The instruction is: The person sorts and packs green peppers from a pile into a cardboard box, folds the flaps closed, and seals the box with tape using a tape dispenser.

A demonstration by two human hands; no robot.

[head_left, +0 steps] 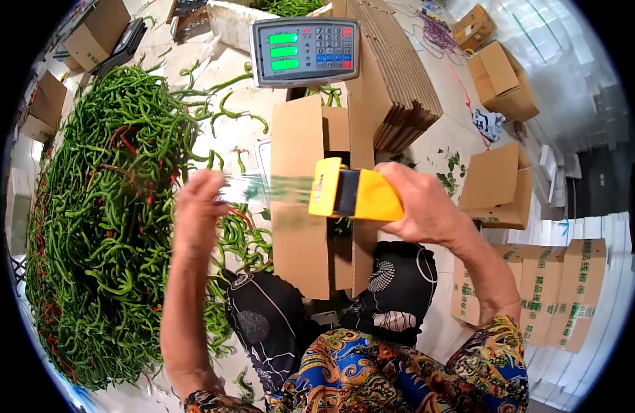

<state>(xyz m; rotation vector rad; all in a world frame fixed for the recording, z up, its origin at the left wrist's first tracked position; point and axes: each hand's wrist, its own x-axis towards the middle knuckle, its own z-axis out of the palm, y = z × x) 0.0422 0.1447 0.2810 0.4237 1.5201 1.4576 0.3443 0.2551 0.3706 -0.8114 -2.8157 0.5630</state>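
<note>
My right hand [427, 204] is wrapped round a yellow tape dispenser [381, 195], above a cardboard box [298, 255] between my knees. Clear packing tape [269, 187] with green print stretches leftward from the dispenser. At its far end, my left hand [202, 199] pinches the tape, its fingers slightly blurred. The box's flaps stand partly open, with a dark gap between them; what lies inside is mostly hidden. Just behind the box is a digital scale display [305, 51] with green-lit panels.
A large heap of green chili peppers [111, 234], with a few red ones, covers the floor at left. Flattened cardboard sheets [393, 76] are stacked behind right. Open boxes [496, 182] and printed cartons [562, 296] stand at right. Loose peppers [238, 117] lie near the scale.
</note>
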